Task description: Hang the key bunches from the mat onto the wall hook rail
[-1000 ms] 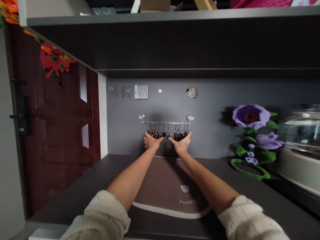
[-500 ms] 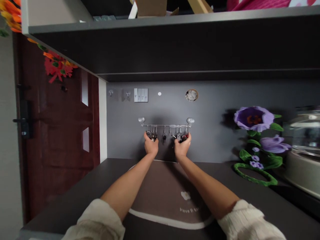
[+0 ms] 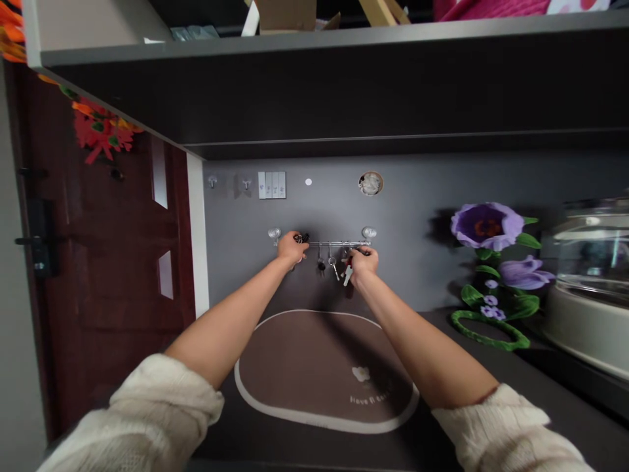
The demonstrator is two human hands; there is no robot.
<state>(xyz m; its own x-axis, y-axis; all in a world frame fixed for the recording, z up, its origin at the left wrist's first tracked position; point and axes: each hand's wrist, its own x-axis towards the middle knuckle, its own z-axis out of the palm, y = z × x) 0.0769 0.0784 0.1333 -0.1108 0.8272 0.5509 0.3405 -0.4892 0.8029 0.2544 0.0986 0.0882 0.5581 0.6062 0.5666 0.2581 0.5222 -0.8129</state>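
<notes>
"Now that the left hand (image 3: 291, 248) has risen to the steel key rail (image 3: 339, 244), what does it have?"

"A dark bunch of keys (image 3: 302, 238), clenched at the rail's left end, just inside the round wall mount (image 3: 274, 233), a little left of frame centre. A moment ago that hand sat lower, beneath the rail among the hanging keys."

"And the right hand (image 3: 364, 261)?"

"It has come up too, near the rail's right end, its fingers curled round a dark fob (image 3: 361, 251). They hide how much of the fob they hold. A silver key (image 3: 348, 275) dangles just below them."

"What hangs between the hands?"

"A black fob (image 3: 321, 265) and a bare key (image 3: 334, 269), both hanging free and touching neither hand. So the keys now sit in separate spots along the rail, with the two bunches up at the hands."

"Any containers about?"

"At the right edge, a pale cooker pot with a glass lid (image 3: 590, 288); reflections on the lid hide what is inside, so I cannot tell. At the top of the frame, a cardboard box (image 3: 285, 16) sits on the shelf, cut off by the edge, its contents out of sight. Below the hands, at lower middle, a brown oval mat (image 3: 319, 370) lies on the dark counter (image 3: 466, 334)."
</notes>
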